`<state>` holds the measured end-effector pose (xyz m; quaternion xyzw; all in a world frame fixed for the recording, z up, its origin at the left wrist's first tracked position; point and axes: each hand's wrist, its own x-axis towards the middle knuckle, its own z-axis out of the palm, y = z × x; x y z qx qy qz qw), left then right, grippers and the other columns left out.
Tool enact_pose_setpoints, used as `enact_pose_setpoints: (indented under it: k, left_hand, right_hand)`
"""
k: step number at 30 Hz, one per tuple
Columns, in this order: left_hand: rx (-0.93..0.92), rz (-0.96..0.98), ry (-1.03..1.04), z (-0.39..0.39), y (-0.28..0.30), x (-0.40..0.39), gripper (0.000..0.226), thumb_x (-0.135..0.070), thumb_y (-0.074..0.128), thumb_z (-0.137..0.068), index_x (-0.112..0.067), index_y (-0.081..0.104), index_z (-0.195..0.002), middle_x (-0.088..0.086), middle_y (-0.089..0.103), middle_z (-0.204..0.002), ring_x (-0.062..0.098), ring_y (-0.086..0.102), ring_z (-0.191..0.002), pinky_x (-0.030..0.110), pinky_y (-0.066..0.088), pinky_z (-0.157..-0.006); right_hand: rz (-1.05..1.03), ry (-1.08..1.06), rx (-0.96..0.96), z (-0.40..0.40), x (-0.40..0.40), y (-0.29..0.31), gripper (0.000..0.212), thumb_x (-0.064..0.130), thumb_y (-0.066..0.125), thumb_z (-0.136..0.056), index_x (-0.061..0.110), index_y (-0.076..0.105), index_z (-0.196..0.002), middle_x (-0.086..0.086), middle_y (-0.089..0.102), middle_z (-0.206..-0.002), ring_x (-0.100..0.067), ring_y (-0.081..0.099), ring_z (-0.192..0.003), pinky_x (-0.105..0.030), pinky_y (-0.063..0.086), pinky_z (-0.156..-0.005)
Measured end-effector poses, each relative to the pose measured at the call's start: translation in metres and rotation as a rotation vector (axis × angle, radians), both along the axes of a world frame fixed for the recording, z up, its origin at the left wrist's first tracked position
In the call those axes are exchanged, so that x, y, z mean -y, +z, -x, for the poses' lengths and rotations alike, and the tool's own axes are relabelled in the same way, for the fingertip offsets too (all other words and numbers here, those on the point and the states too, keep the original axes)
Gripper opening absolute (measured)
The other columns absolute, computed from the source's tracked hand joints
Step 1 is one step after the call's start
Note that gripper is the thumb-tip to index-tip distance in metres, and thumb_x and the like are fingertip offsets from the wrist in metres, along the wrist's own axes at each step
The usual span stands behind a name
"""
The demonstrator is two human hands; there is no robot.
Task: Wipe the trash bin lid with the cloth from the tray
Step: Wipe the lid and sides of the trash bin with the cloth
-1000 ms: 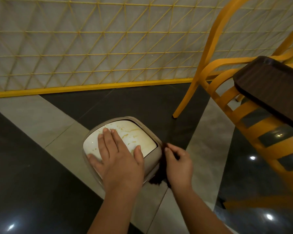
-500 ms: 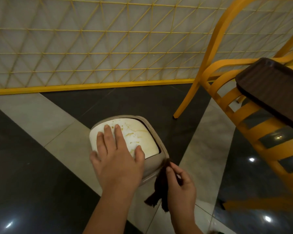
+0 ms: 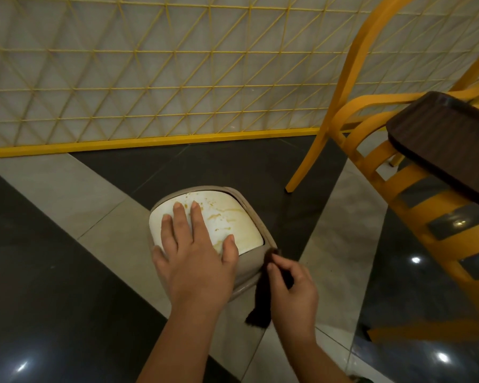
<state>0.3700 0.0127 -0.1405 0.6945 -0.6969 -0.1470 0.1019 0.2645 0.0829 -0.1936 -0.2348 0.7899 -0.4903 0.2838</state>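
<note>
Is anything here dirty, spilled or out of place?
Yes. The white trash bin lid carries yellowish-brown smears and specks, mostly toward its far and right parts. The left hand lies flat on it, while the right hand pinches a dark cloth against the bin's beige rim. Nothing looks broken or tipped.

**Around your work area**

You face a white wall panel with a yellow lattice [image 3: 150, 67] and a yellow base rail [image 3: 138, 143]. At your right a yellow chair [image 3: 351, 87] stands on a glossy floor [image 3: 53, 286] of dark and grey tiles.
</note>
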Motion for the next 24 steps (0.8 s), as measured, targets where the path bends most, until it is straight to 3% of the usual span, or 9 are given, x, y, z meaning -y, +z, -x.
enact_pose_setpoints:
  k: [4, 9, 13, 18, 24]
  left_hand:
    - [-0.002, -0.002, 0.032, 0.002, 0.0, 0.0, 0.077, -0.058, 0.03, -0.089, -0.026, -0.007, -0.149, 0.003, -0.01, -0.158, 0.026, -0.009, -0.144, 0.052, 0.014, -0.113]
    - [0.001, -0.018, 0.035, 0.004, 0.001, 0.0, 0.077, -0.057, 0.028, -0.089, -0.026, -0.01, -0.149, 0.003, -0.012, -0.157, 0.025, -0.01, -0.143, 0.052, 0.012, -0.113]
    - [0.0, -0.01, 0.02, 0.001, 0.001, -0.001, 0.076, -0.057, 0.029, -0.09, -0.027, -0.009, -0.149, 0.002, -0.012, -0.157, 0.025, -0.011, -0.143, 0.051, 0.012, -0.114]
    - [-0.002, 0.0, 0.031, 0.003, 0.0, 0.001, 0.077, -0.058, 0.029, -0.089, -0.026, -0.007, -0.149, 0.004, -0.011, -0.157, 0.026, -0.009, -0.143, 0.053, 0.014, -0.112]
    - [-0.005, 0.0, -0.019, 0.0, 0.003, 0.002, 0.076, -0.057, 0.03, -0.09, -0.027, -0.006, -0.149, 0.001, -0.012, -0.157, 0.024, -0.011, -0.143, 0.051, 0.012, -0.114]
  right_hand:
    - [0.008, -0.189, 0.175, 0.002, 0.012, 0.011, 0.012, 0.02, 0.065, -0.089, 0.028, 0.069, -0.096, 0.007, 0.067, -0.1, -0.005, 0.062, -0.093, -0.032, 0.053, -0.091]
    - [-0.025, -0.257, 0.436, -0.069, -0.009, 0.019, 0.012, 0.006, 0.071, -0.081, 0.018, 0.069, -0.079, 0.003, 0.073, -0.075, -0.013, 0.069, -0.075, -0.034, 0.057, -0.078]
    - [-0.04, -0.278, 0.487, -0.069, -0.009, 0.022, 0.01, 0.005, 0.068, -0.082, 0.015, 0.068, -0.08, 0.004, 0.072, -0.07, -0.012, 0.068, -0.071, -0.022, 0.054, -0.066]
    - [-0.046, -0.271, 0.365, -0.009, 0.012, 0.022, 0.008, 0.017, 0.065, -0.088, 0.025, 0.065, -0.09, 0.005, 0.067, -0.091, -0.012, 0.063, -0.089, -0.033, 0.054, -0.086]
    - [-0.091, -0.227, 0.438, 0.013, 0.024, 0.019, 0.009, 0.021, 0.063, -0.089, 0.021, 0.063, -0.098, -0.002, 0.066, -0.096, -0.016, 0.062, -0.09, -0.037, 0.054, -0.088]
